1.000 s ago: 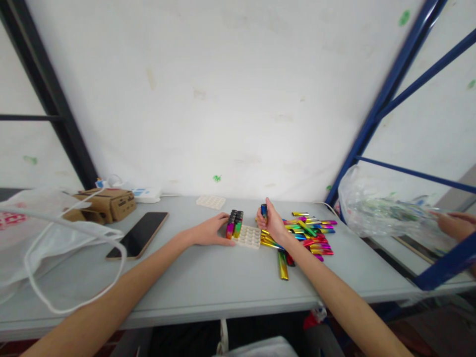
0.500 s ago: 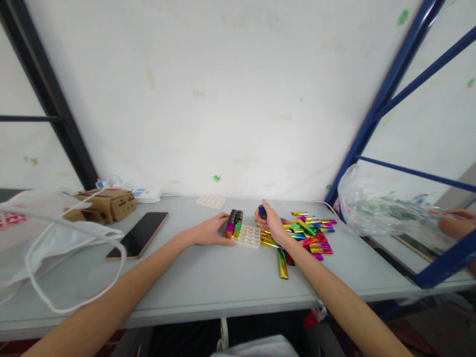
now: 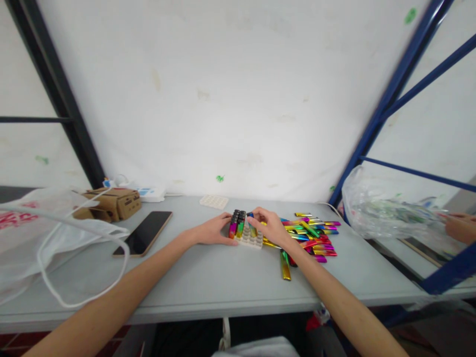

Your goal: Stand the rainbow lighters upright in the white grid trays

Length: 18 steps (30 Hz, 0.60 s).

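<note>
At the grey table (image 3: 201, 282) by a white wall (image 3: 238, 99): one lighter (image 3: 253, 230) at the tray (image 3: 256, 241)

From where I stand, the right hand (image 3: 269, 224) has the thumb and fingers closed on the upper part of this blue-topped lighter, which is almost upright above the pale tray. Whether its foot sits in a hole, I cannot tell. The left hand (image 3: 214, 229) makes a wide curve around the tray's left end, beside the standing lighters (image 3: 238, 226); how firmly it presses is not visible. To the right lies a loose pile of shiny lighters (image 3: 316, 243), and a second tray (image 3: 214, 201) is near the wall.

I judge each lighter light and stiff, a little slippery on its metallic skin, so holding near the dark top seems the better way. The tray looks thin and light; it could slide easily, and its edge is a good place to steady it.
</note>
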Each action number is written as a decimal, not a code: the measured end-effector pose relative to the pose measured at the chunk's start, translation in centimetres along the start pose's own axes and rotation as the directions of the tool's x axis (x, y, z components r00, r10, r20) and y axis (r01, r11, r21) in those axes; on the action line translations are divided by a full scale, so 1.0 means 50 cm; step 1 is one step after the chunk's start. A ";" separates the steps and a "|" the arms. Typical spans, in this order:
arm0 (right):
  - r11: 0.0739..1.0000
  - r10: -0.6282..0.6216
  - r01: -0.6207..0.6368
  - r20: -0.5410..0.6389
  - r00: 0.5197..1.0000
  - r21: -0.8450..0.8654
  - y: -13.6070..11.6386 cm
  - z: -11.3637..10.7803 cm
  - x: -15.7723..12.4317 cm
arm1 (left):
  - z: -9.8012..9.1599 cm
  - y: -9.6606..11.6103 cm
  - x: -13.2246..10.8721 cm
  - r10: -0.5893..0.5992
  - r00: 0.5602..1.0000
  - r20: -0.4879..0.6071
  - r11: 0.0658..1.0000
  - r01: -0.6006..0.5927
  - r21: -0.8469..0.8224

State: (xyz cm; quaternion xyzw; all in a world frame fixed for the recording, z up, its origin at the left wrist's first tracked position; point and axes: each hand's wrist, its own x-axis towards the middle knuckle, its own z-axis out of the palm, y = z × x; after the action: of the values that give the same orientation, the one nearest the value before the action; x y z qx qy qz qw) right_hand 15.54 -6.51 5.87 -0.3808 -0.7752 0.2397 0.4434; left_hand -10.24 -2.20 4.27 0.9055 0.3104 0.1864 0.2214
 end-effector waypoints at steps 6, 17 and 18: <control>0.999 0.007 -0.003 0.087 0.996 -0.049 -0.006 0.012 -0.011 | -0.001 0.004 -0.001 -0.006 1.000 -0.002 1.000 0.006 -0.015; 0.928 -0.056 0.115 0.173 0.983 -0.355 0.009 0.031 0.001 | -0.003 0.006 -0.002 -0.009 1.000 0.017 1.000 0.009 0.004; 0.912 -0.045 0.103 0.154 0.987 -0.397 0.014 0.021 0.005 | -0.003 0.006 -0.001 -0.014 1.000 0.017 1.000 0.013 0.010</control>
State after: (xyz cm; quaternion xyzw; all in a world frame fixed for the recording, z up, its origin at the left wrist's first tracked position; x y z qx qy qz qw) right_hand 14.81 -5.91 4.98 -0.4164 -0.8513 0.0838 0.3080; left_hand -10.20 -2.41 4.55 0.9060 0.3155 0.1756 0.2208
